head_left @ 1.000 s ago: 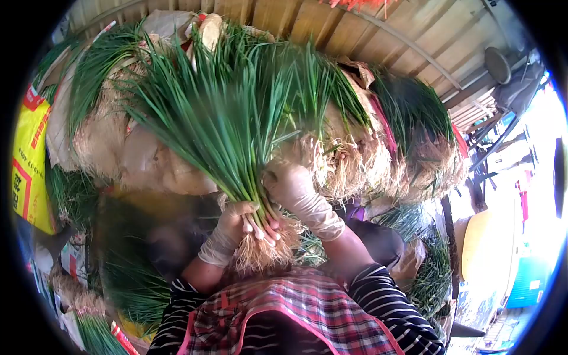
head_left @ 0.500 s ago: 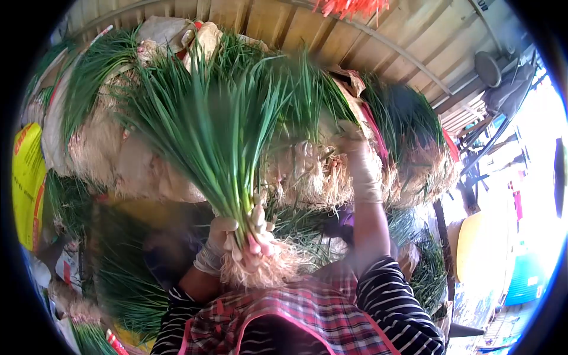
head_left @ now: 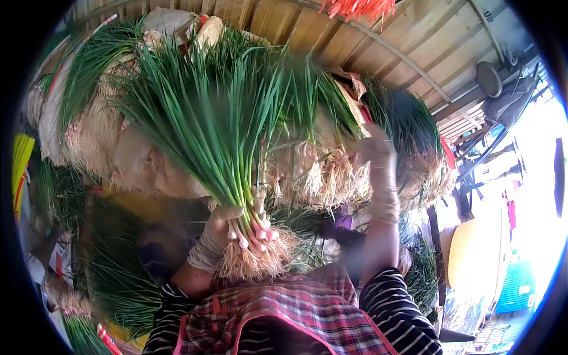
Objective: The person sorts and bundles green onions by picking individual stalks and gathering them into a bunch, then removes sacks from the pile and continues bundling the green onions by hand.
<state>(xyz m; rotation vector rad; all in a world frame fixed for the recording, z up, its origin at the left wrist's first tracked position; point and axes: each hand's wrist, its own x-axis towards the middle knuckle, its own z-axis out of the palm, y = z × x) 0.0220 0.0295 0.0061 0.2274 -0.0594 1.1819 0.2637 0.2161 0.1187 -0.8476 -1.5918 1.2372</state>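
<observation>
A thick bunch of green-leaved scallions (head_left: 228, 160) fans upward in front of me, pale bulbs and stringy roots at its lower end. Wrapped round the stems just above the bulbs is my gloved left hand (head_left: 220, 228). My gloved right hand (head_left: 378, 151) is raised to the right, apart from the bunch, near the roots of the pile behind. Motion smears its fingers, so whether they hold anything is unclear. A row of more scallions (head_left: 334, 171) lies behind, roots toward me.
Another scallion heap (head_left: 414, 130) lies at the right of the row. A yellow bag (head_left: 21, 171) is at the left edge, loose greens (head_left: 121, 272) at lower left. A blue crate (head_left: 516, 287) and a yellow board (head_left: 462, 254) stand at right. Red strips (head_left: 360, 7) hang at the top.
My right hand has left the bunch and moved right and upward over the row behind. My left hand still grips the bunch, now slightly further left.
</observation>
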